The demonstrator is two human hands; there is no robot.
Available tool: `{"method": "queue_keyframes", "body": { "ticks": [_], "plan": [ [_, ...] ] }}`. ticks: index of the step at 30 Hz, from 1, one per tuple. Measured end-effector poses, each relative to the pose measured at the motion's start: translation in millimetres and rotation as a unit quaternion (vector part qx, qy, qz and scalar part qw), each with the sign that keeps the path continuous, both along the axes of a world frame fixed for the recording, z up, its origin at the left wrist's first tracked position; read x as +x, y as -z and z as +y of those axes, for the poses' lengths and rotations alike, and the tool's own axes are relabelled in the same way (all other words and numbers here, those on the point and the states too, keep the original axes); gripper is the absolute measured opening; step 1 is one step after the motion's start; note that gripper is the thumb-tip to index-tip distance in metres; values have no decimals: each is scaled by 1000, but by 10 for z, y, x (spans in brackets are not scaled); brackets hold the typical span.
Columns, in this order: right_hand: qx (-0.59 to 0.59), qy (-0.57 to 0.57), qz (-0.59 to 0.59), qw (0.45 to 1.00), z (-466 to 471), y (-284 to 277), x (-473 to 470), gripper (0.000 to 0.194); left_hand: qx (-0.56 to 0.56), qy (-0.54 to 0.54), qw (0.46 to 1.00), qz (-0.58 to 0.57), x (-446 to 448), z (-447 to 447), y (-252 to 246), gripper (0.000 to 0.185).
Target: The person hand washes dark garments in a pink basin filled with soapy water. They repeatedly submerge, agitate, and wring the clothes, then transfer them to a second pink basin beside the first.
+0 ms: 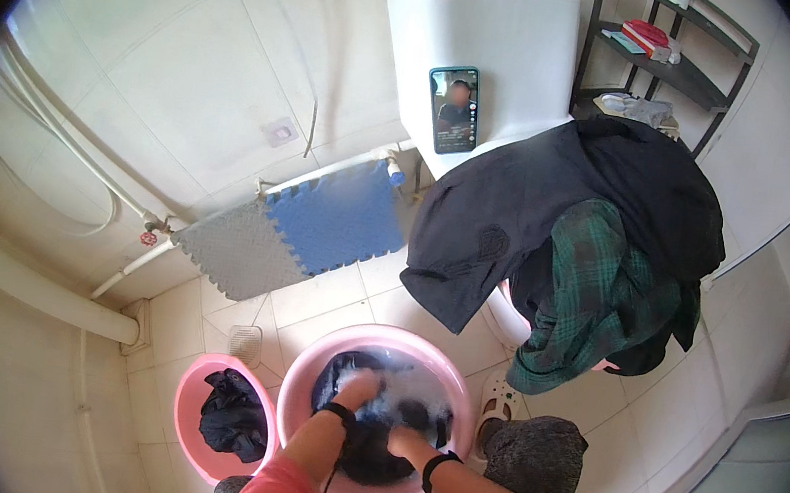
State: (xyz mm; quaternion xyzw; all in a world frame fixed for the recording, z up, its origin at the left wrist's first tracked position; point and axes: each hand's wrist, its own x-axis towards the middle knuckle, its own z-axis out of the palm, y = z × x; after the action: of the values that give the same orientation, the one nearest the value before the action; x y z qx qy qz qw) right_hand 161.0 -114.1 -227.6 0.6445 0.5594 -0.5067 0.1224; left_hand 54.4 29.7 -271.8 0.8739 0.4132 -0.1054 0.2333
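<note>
A large pink plastic basin [458, 374] on the tiled floor holds soapy water and a dark wet garment [375, 457]. My left hand [359, 385] reaches into the suds at the basin's upper left, over dark cloth. Nearer to me, my right hand [405, 442] is down against the garment. Water, foam and cloth hide the fingers of both hands, so their grip does not show. Black straps circle both wrists. A smaller pink basin [191, 399] stands left of the large one, with a bunched dark garment [232, 416] inside.
Dark clothes [508, 179] and a green plaid shirt [576, 293] lie heaped before a white toilet tank [496, 43]. A smartphone [454, 110] leans on the tank. Blue foam mat [339, 213] and pipes [79, 145] line the wall. A black corner shelf [676, 70] stands at the back right.
</note>
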Motion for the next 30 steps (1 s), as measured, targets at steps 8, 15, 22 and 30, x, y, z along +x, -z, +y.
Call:
{"method": "queue_keyframes", "body": {
  "ticks": [8,15,22,30],
  "plan": [
    [85,-25,43,995,-65,-145,40,35,-39,-150,987,-42,108,-996,-1388,48],
    [31,-6,20,999,-5,-293,28,31,-9,-244,968,58,197,-585,-663,40],
    [35,-39,38,998,6,-45,-10,28,-97,-123,987,-48,61,27,-454,37],
    [54,-40,57,996,-33,-20,-22,33,-69,-131,989,-1,7,-958,-1242,46]
  ]
}}
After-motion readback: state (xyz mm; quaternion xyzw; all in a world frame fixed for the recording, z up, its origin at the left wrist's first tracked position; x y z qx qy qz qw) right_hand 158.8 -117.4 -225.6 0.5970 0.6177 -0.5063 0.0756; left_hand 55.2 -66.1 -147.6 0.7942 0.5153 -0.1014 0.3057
